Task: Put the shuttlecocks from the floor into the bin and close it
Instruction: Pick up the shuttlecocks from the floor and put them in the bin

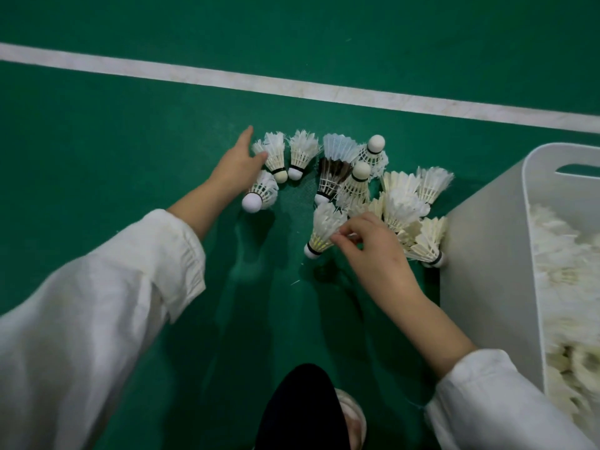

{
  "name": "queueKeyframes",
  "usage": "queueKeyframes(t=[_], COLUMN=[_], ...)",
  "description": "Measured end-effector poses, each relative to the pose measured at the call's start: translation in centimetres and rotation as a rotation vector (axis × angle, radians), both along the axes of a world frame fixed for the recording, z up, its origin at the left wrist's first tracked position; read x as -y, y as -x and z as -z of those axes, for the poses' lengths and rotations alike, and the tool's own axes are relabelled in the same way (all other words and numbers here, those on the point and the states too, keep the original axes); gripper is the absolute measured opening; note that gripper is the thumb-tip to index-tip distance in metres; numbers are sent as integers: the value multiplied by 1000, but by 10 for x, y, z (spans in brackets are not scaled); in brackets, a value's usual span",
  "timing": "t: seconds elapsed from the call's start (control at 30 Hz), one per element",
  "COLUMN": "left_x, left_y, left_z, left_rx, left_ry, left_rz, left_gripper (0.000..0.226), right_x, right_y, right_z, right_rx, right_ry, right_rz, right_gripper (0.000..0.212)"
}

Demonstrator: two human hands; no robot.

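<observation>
Pinch of right hand [368, 246] on one shuttlecock [324, 227] — left hand [237, 167] loose, fingers apart; bin [480, 271] alongside

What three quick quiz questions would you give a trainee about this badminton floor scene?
1. True or false: the bin is empty.
2. The right hand pinches: A the bin's rim, B a shuttlecock, C the white court line.
3. How many shuttlecocks on the floor have dark feathers?
Key: 1 false, feathered shuttlecocks fill it; 2 B; 3 one, the dark-feathered shuttlecock.
</observation>
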State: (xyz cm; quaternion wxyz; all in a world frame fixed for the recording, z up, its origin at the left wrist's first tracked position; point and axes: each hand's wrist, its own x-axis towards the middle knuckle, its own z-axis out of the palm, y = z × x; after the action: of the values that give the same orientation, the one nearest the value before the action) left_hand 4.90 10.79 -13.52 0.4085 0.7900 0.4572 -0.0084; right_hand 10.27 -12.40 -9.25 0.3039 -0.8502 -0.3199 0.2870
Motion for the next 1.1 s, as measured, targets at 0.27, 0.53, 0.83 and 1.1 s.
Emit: queueKeyframes(t=[0.27, 0.53, 0.83, 1.1], left_x=[19, 63, 151, 225], left_y=[29, 64, 25, 9], left_z=[13, -46, -123, -143], left_rx=[129, 144, 262, 378], left_ry=[126, -92, -311, -259], left_rz=[-52, 125, 580, 831], left_gripper=[11, 4, 14, 33], right_x=[9, 14, 127, 254], right_y=[3, -16, -69, -63], right_z=[7, -33, -152, -147], right_rx=[-54, 125, 288, 139], right_ry=[-19, -76, -54, -75], right_rz=[-11, -176, -194, 403], right_gripper=[10, 12, 15, 11])
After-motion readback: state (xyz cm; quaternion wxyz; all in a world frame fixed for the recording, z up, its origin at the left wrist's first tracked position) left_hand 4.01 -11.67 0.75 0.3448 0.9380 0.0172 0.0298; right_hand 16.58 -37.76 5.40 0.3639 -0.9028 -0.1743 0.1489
